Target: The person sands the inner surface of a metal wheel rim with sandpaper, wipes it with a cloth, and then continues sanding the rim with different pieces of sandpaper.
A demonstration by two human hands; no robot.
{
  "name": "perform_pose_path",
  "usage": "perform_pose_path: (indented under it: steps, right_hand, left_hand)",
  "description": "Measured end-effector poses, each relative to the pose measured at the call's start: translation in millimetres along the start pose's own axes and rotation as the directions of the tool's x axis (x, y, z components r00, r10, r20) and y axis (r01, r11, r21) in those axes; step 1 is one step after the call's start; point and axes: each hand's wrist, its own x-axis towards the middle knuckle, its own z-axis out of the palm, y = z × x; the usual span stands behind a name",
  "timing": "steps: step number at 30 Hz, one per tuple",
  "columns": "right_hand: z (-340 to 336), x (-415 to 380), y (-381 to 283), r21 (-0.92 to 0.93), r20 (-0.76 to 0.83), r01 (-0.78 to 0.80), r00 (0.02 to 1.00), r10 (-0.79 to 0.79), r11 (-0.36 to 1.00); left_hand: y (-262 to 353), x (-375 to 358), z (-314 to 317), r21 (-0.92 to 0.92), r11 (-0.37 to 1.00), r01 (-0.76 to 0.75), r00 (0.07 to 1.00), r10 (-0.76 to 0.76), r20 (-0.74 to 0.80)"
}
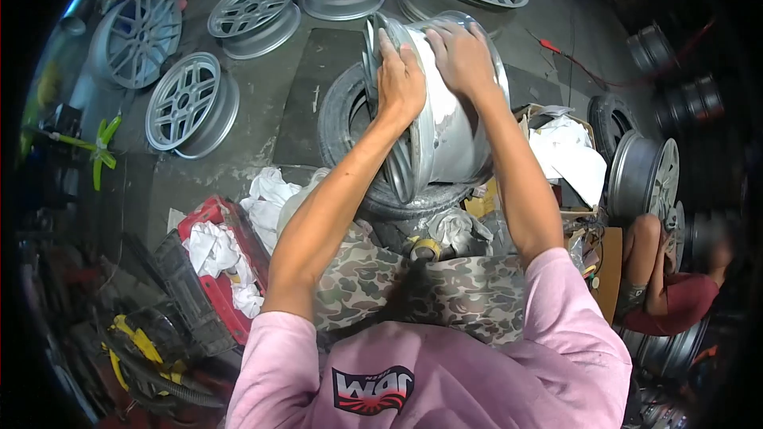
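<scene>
A silver alloy wheel rim [451,139] stands on edge on a tire [338,115] lying flat in front of me. Its spoked face is turned to the left, and its barrel shows patchy grey and white areas. My left hand [400,83] grips the rim's left lip, with the index finger stretched along it. Across the top of the barrel lies my right hand [461,54], its fingers spread and dusted grey. Whether anything thin sits under the right palm is hidden.
Several silver rims, one being this rim [184,103], stand or lie on the floor ahead. A red case [218,218] with white rags is at left. A box with white cloth [566,151] is at right, near a crouching person [675,302]. A red hose [604,79] crosses the floor.
</scene>
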Motion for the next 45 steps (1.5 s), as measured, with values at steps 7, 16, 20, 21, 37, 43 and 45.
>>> perform_pose_path:
  steps: [7,16,20,21,37,43,45]
  right_hand:
    - [-8.7,-99.3,-37.4,0.125,-0.175,0.084,0.983,-0.061,0.989]
    - [21.8,52.4,-6.4,0.181,0.246,-0.131,0.966,0.084,0.975]
    - [0.2,-48.3,-17.5,0.125,-0.266,0.222,0.946,-0.183,0.967]
    - [1.8,-43.4,-16.7,0.126,-0.266,0.207,0.949,-0.168,0.97]
    - [-17.9,-78.6,-3.8,0.129,-0.288,0.242,0.937,-0.197,0.962]
    - [22.0,48.1,9.2,0.176,0.096,0.122,0.986,-0.14,0.977]
    - [26.3,58.7,8.0,0.243,0.305,-0.071,0.952,-0.006,0.967]
  left_hand:
    - [2.5,-5.8,2.3,-0.035,0.999,-0.012,1.0,0.012,-0.006]
    - [0.9,1.1,-5.1,-0.12,0.992,0.038,0.999,-0.034,0.03]
    - [7.2,0.0,-2.8,-0.06,0.994,0.093,0.994,-0.089,0.064]
    - [3.5,-1.5,1.2,-0.062,0.997,0.042,0.999,-0.04,0.033]
    - [-1.4,-0.7,-1.6,-0.118,0.99,0.076,0.993,-0.065,0.097]
    - [-15.1,2.8,-2.4,-0.058,0.998,0.007,0.999,-0.005,0.04]
    - [-16.4,0.9,-4.3,-0.069,0.997,-0.018,0.999,0.02,0.03]
